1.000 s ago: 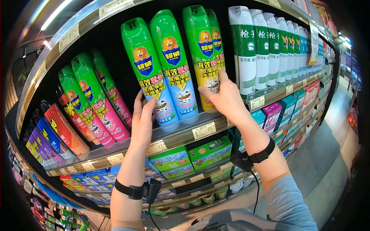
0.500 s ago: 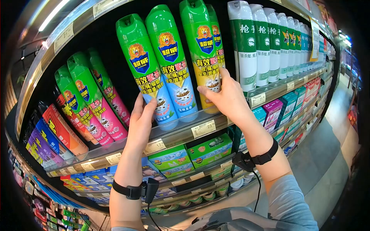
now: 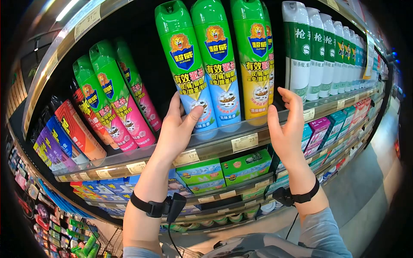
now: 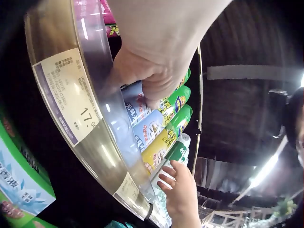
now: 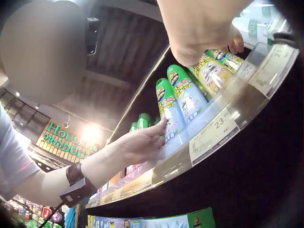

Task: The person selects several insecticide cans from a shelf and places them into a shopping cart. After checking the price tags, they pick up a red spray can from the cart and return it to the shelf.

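Two green-topped insecticide spray cans with blue lower halves stand side by side on the shelf. My left hand [image 3: 178,129] grips the left blue can [image 3: 181,47] low down, thumb across its front and fingers along its left side. Right beside it is the second blue can [image 3: 217,58]. A yellow-bottomed spray can [image 3: 256,84] stands to the right, with another partly hidden behind it. Just right of the yellow can, my right hand [image 3: 287,127] is held with fingers spread and nothing in it. In the left wrist view the right hand [image 4: 180,192] also shows apart from the cans.
Pink-bottomed cans [image 3: 124,116] lean at the left, beside orange, blue and purple ones. White-and-green cans [image 3: 297,60] line up at the right. A clear lip [image 3: 228,129] with price tags [image 3: 245,142] edges the shelf. Green boxes [image 3: 245,165] sit on the shelf below.
My right hand has let go of the yellow can and drawn off to its right. The left hand keeps its place on the left blue can. The head view has shifted, moving the shelf rightward.
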`<state>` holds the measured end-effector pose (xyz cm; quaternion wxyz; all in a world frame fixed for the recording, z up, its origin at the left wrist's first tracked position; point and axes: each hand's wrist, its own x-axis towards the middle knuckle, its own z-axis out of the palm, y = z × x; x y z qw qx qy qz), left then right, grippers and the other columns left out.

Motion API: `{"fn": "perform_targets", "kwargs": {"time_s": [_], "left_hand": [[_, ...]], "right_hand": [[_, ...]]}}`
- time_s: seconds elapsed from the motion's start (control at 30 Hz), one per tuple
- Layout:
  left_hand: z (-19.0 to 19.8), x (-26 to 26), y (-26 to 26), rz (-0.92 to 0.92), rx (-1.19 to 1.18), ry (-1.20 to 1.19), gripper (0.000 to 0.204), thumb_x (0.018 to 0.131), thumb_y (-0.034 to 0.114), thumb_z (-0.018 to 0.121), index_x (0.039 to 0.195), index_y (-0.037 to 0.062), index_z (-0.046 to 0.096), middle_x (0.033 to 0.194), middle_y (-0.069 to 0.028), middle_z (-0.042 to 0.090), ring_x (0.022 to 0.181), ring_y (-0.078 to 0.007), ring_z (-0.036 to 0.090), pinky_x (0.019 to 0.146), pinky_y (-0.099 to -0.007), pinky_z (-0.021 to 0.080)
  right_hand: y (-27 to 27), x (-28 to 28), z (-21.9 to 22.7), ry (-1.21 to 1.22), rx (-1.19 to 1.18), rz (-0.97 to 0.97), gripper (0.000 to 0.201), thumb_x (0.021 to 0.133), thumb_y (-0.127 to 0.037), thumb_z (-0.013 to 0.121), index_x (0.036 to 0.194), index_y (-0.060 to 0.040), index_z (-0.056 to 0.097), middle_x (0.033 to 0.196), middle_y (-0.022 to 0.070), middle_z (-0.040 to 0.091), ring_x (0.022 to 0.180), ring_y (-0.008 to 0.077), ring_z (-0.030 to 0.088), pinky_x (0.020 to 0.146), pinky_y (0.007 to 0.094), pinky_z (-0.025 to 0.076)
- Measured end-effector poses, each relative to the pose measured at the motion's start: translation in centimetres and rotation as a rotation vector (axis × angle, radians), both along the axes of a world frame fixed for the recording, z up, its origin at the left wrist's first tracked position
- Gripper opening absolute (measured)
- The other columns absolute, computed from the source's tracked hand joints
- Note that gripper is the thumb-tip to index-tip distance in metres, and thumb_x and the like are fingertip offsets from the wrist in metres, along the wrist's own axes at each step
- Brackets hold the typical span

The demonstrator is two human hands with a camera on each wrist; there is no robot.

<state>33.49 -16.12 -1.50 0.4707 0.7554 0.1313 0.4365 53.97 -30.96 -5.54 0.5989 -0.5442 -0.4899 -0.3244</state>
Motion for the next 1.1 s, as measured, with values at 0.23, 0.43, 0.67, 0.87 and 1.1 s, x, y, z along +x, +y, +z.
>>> {"fn": "perform_targets", "kwargs": {"time_s": [0.23,0.43,0.67,0.87,1.1], "left_hand": [[-0.4,0.5,-0.1,0.103,0.095,-0.144,0.077,0.091,0.012,0.073,0.150,-0.0028,0.026,0.145,-0.0218,0.046,0.134,-0.0305,0.048,0.109,-0.0396,0.042],[-4.5,-1.0,-6.1,0.636,1.136,-0.016,0.034,0.069,0.007,0.078,0.100,0.0065,0.065,0.107,-0.0103,0.060,0.102,-0.0305,0.055,0.096,-0.0461,0.041],[-8.4,0.1,-8.4,0.708,1.028,0.311,0.040,0.076,0.017,0.077,0.112,0.0063,0.063,0.110,-0.0100,0.056,0.103,-0.0317,0.053,0.102,-0.0538,0.036],[-8.4,0.6,-8.4,0.776,1.031,0.374,0.044,0.078,0.021,0.075,0.116,0.0059,0.060,0.112,-0.0104,0.056,0.104,-0.0312,0.052,0.106,-0.0549,0.033],[-7.7,1.8,-8.4,0.791,0.936,0.430,0.035,0.077,0.024,0.076,0.102,0.0074,0.058,0.103,-0.0088,0.054,0.101,-0.0307,0.051,0.104,-0.0538,0.033]], "right_hand": [[-2.5,-0.9,-2.3,-0.158,-0.006,0.109,0.026,0.078,0.009,0.057,0.103,0.0016,0.062,0.100,0.0169,0.062,0.094,0.0361,0.059,0.084,0.0424,0.047],[-3.2,-0.2,-4.4,-0.256,-0.257,0.084,0.029,0.072,0.006,0.059,0.101,-0.0004,0.062,0.097,0.0147,0.057,0.091,0.0354,0.054,0.082,0.0436,0.045],[-2.8,-0.3,-4.4,-0.308,-0.372,-0.045,0.033,0.072,0.002,0.064,0.105,-0.0019,0.060,0.105,0.0129,0.053,0.100,0.0336,0.053,0.088,0.0441,0.042],[-2.2,-0.3,-4.1,-0.318,-0.382,-0.062,0.029,0.073,0.003,0.062,0.101,-0.0027,0.058,0.099,0.0128,0.051,0.095,0.0336,0.052,0.084,0.0439,0.042],[-1.2,-0.5,-3.7,-0.306,-0.448,-0.143,0.024,0.073,0.002,0.062,0.095,-0.0040,0.056,0.095,0.0137,0.049,0.092,0.0344,0.050,0.081,0.0443,0.042]]}}
